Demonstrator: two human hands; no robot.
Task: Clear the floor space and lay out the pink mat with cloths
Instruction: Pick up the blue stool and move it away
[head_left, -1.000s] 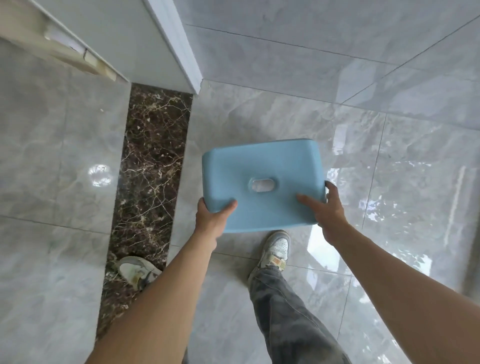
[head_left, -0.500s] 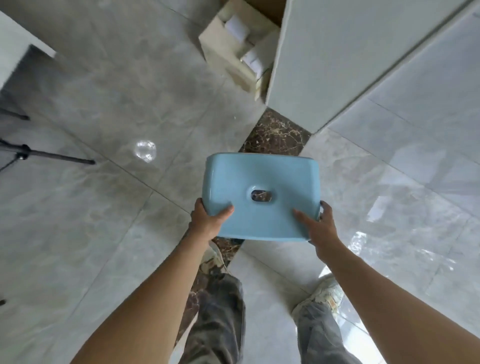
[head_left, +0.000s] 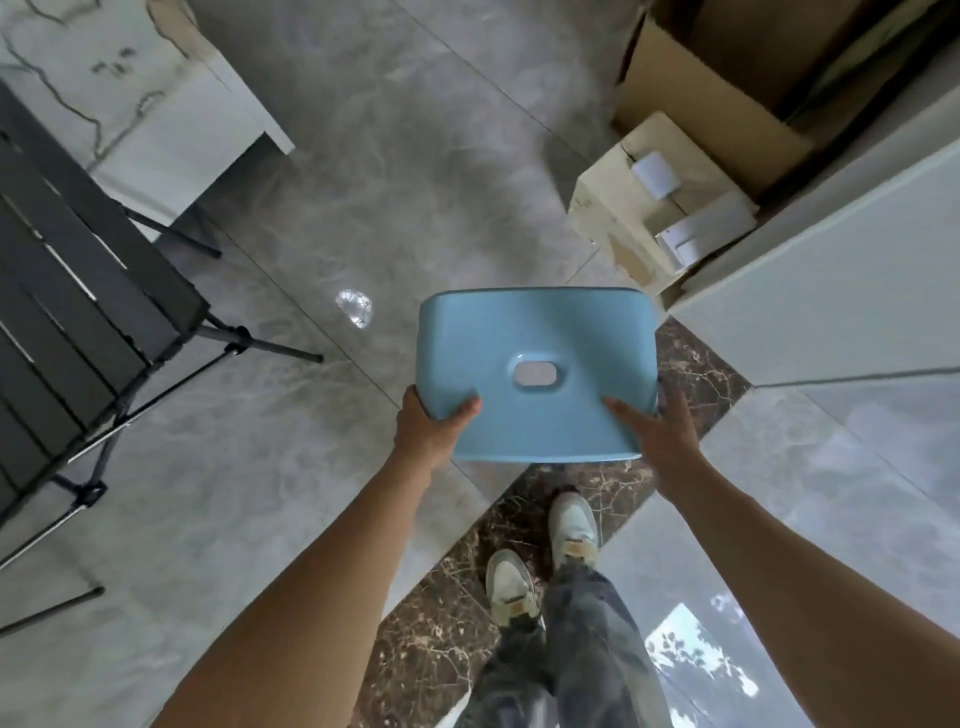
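Note:
I carry a light blue plastic stool (head_left: 535, 332) in front of me, above the grey tiled floor, its flat seat with an oval hole facing up. My left hand (head_left: 428, 428) grips its near left corner, thumb on top. My right hand (head_left: 652, 431) grips the near right corner, thumb lying on the seat. The stool's legs are hidden beneath the seat. No pink mat or cloths are in view.
A black folding table (head_left: 78, 291) on thin metal legs stands at the left. A pale marble-patterned block (head_left: 130, 93) is at the far left. Cardboard boxes (head_left: 670, 171) sit at the upper right beside a white wall corner (head_left: 810, 260). A dark marble strip (head_left: 519, 525) runs under my feet.
I have turned left while carrying the stool: the wall corner and boxes slid to the right, and the black folding table came into view at the left. Both hands keep their grip.

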